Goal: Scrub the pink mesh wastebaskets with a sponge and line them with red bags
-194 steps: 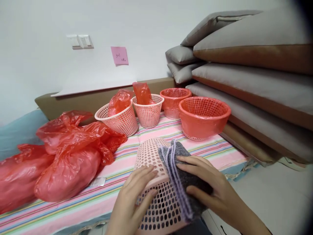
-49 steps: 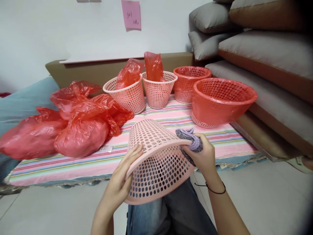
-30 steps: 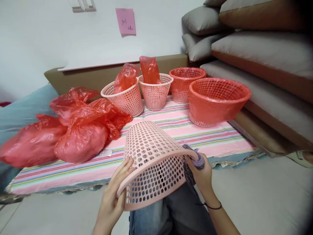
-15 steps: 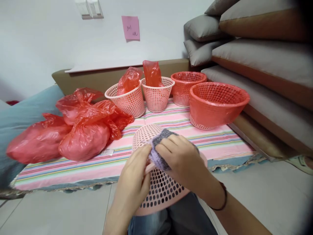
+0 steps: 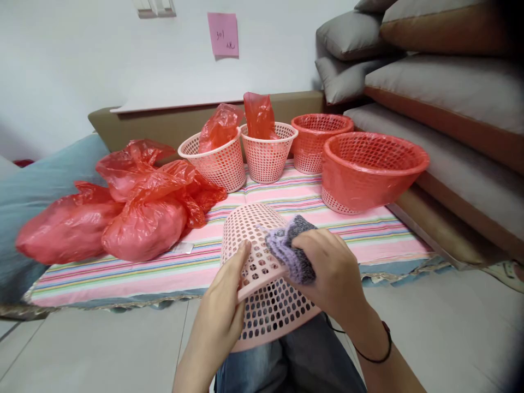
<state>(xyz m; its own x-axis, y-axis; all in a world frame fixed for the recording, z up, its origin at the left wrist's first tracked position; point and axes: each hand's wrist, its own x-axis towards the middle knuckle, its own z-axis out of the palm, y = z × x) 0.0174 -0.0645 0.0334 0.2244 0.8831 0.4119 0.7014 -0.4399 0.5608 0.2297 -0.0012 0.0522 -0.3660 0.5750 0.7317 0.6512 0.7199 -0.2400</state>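
Note:
A pale pink perforated plastic basket [image 5: 262, 273] lies on its side over my lap, its base pointing away from me. My left hand [image 5: 223, 319] grips its rim on the left, fingers closed round the edge. My right hand [image 5: 331, 273] is closed on a grey and lilac knitted cloth [image 5: 291, 248] and presses it against the basket's upper side near the rim.
On the striped mat [image 5: 164, 267] ahead stand two pale pink baskets [image 5: 219, 161] [image 5: 268, 150] holding red bags, a red-lined basket [image 5: 317, 139] and a wide red-lined basket [image 5: 368, 169]. Filled red plastic bags [image 5: 123, 213] lie left. Stacked cushions [image 5: 442, 82] rise on the right.
My right hand with the cloth has slid right and down along the basket's side. The basket has turned a little in my left hand, and the view has shifted slightly.

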